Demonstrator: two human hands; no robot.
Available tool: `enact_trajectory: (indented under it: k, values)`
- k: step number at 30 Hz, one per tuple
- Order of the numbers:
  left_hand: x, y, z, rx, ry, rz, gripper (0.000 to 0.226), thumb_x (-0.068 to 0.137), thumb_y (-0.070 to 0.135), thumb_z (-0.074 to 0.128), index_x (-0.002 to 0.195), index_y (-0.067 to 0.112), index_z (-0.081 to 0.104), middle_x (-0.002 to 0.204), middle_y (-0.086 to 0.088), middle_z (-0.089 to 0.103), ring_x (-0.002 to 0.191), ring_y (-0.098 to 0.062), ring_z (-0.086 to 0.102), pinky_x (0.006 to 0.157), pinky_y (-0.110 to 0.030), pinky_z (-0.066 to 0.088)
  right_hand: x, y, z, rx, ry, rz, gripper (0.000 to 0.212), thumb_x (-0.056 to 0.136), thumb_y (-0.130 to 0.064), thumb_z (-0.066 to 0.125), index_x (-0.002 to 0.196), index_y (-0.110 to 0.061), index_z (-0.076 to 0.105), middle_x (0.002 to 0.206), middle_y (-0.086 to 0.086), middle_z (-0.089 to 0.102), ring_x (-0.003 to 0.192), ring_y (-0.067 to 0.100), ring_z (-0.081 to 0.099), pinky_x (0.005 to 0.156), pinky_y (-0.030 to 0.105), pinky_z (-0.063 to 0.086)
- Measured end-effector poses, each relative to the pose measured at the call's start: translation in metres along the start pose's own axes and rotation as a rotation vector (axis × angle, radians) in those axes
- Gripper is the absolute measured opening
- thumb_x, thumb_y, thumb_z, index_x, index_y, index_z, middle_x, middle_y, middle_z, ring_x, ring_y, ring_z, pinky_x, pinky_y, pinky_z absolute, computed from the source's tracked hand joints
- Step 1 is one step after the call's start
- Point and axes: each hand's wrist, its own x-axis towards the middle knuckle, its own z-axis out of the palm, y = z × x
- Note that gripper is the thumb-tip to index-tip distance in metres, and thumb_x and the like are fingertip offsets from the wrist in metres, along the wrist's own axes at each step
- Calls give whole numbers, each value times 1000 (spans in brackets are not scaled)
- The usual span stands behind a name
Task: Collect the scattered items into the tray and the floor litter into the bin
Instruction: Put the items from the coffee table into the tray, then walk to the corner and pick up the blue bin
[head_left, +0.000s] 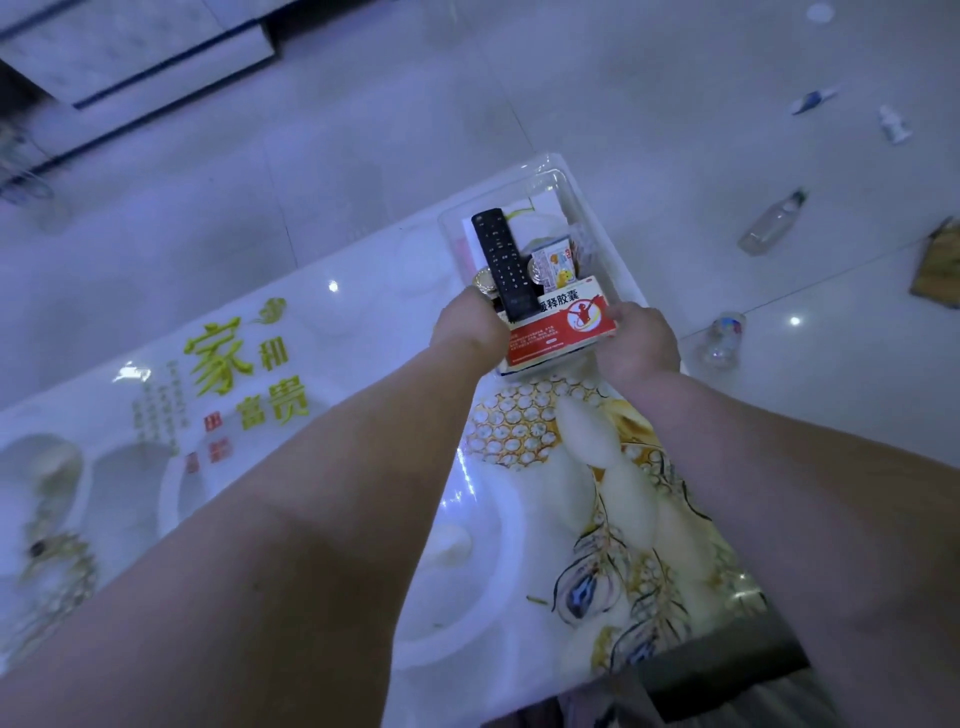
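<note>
Item one, the glossy printed table (311, 312): we judged its slick top the main hazard, since anything nudged on it would slide freely. Item two, the clear tray (589, 205), stood at the table's far right end, its far rim close to the edge; a firm push could send it over. The left hand (467, 330) and right hand (643, 345) clasped its near corners, thumbs on top, the other fingers hidden from us. Item three, the red medicine box (558, 332), lay tilted across the near rim, touching the right thumb, and might tip out. Item four, the black remote (500, 257), leaned on that box and could slip with it. Item five, a plastic bottle (771, 223), lay on the floor, apt to roll; we saw no bin. Item six, a small carton (555, 262), sat low in the tray, secure.
</note>
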Motion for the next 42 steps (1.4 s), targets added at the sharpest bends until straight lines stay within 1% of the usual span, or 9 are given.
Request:
enact_trajectory:
  k: [3, 7, 16, 20, 25, 29, 34, 38, 42]
  values:
    - [-21, -2, -6, 35, -48, 71, 18, 91, 3, 48, 97, 8, 64, 98, -10, 62, 90, -27, 61, 87, -40, 55, -28, 7, -8, 45, 11, -8, 35, 88, -11, 52, 119, -21, 62, 126, 5, 59, 114, 27, 57, 95, 36, 47]
    - [-61, -7, -12, 28, -78, 160, 23, 91, 10, 53, 106, 5, 69, 104, -14, 70, 97, -28, 67, 87, -42, 56, -74, 17, -25, 151, 6, -3, 25, 88, -15, 51, 98, -24, 71, 110, 1, 70, 103, 24, 63, 89, 33, 51]
    - [-172, 3, -21, 123, -169, 465, 17, 90, 11, 50, 81, 10, 65, 82, -14, 67, 73, -25, 59, 73, -37, 54, -186, 49, -70, 264, 31, -8, 20, 87, -12, 57, 94, -20, 73, 88, -3, 70, 87, 20, 68, 78, 27, 54]
    - [-215, 15, -18, 190, -201, 578, 16, 90, 13, 51, 82, 8, 64, 93, -17, 71, 85, -31, 66, 76, -42, 55, -227, 69, -99, 225, 80, -7, 21, 87, -11, 56, 95, -20, 73, 95, -3, 70, 89, 15, 64, 76, 19, 44]
    - [-252, 40, -7, 211, -243, 649, 16, 90, 18, 53, 87, 9, 66, 96, -12, 72, 91, -28, 68, 76, -35, 55, -258, 100, -138, 265, 143, 32, 23, 86, -11, 54, 84, -25, 71, 101, 1, 71, 94, 24, 68, 83, 28, 52]
    - [-274, 89, 9, 189, -293, 681, 24, 94, 25, 52, 89, 7, 67, 95, -11, 73, 91, -29, 68, 82, -38, 54, -259, 132, -183, 339, 160, 80, 17, 85, -13, 58, 80, -25, 69, 88, 5, 72, 92, 24, 69, 79, 30, 51]
    - [-278, 159, 42, 219, -260, 712, 26, 94, 28, 51, 82, 10, 66, 82, -3, 68, 79, -23, 63, 83, -33, 52, -236, 178, -236, 399, 236, 115, 16, 85, -12, 59, 84, -24, 70, 92, 4, 73, 88, 22, 70, 75, 28, 51]
    - [-279, 235, 89, 251, -250, 690, 20, 91, 27, 54, 84, 12, 67, 88, -5, 71, 85, -24, 66, 83, -34, 54, -203, 235, -298, 435, 234, 119, 16, 88, -12, 58, 90, -22, 70, 91, 0, 69, 85, 17, 68, 59, 19, 45]
    - [-293, 303, 133, 136, -342, 637, 9, 88, 14, 57, 84, 13, 64, 88, -4, 69, 78, -17, 63, 65, -24, 49, -176, 276, -360, 449, 233, 77, 14, 89, -16, 59, 94, -23, 70, 87, -4, 65, 87, 16, 67, 61, 21, 44]
